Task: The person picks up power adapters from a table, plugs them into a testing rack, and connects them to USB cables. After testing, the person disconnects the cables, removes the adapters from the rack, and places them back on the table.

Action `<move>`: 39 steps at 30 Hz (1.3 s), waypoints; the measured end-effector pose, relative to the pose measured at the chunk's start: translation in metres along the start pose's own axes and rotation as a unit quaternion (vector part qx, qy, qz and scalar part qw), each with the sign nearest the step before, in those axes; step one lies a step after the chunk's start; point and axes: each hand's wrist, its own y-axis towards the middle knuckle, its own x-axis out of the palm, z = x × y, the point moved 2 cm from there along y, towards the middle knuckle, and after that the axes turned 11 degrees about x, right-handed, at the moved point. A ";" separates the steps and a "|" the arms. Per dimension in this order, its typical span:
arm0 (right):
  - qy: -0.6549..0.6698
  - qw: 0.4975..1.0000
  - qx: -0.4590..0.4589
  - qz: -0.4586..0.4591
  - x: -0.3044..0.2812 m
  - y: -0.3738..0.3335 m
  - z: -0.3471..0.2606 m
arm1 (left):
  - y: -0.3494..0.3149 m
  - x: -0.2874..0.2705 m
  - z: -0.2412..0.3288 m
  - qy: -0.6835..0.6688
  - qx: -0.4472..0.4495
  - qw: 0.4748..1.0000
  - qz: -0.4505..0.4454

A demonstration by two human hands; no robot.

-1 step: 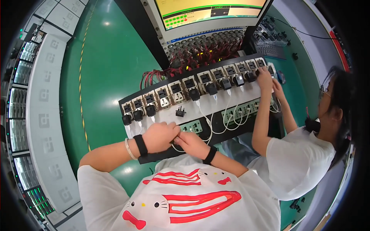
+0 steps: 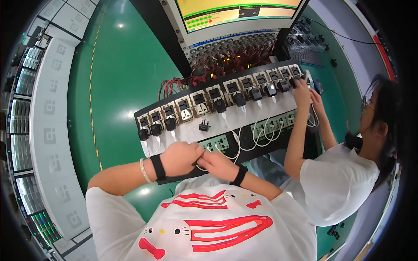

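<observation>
My left hand [image 2: 182, 158] and my right hand [image 2: 220, 165] meet above the near edge of the test bench [image 2: 185, 135], fingers curled and pinched together. Between the fingertips is a small dark thing, mostly hidden, whose kind I cannot make out. Just beyond them a loose black plug adapter [image 2: 203, 125] lies on the white bench top, pins pointing up. A green circuit board [image 2: 221, 143] with white cables plugged in sits beside my right hand. Behind runs a slanting row of sockets [image 2: 199, 99]; several hold black adapters [image 2: 219, 105], while two near its middle-left hold none.
At the right a co-worker's hand [image 2: 301, 93] touches a black adapter at the row's end. White cables [image 2: 237, 143] loop over the front edge to a second green board [image 2: 283, 122]. A monitor [image 2: 239, 15] and red wiring [image 2: 226, 71] stand behind. White cabinets [image 2: 52, 130] line the left.
The co-worker's hand has shifted slightly right and toward the near side at the end socket. My hands have moved only a little and stay together.
</observation>
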 end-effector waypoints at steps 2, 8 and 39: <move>0.040 0.990 -0.070 -0.114 0.010 -0.014 0.000 | -0.011 -0.009 0.014 -0.096 0.007 0.992 -0.080; 0.074 0.992 0.079 0.070 -0.030 -0.048 0.016 | -0.044 -0.059 -0.048 0.117 -0.227 0.962 0.093; 0.047 0.999 -0.003 -0.010 0.031 0.033 -0.002 | -0.042 -0.007 -0.052 0.071 0.009 0.997 -0.027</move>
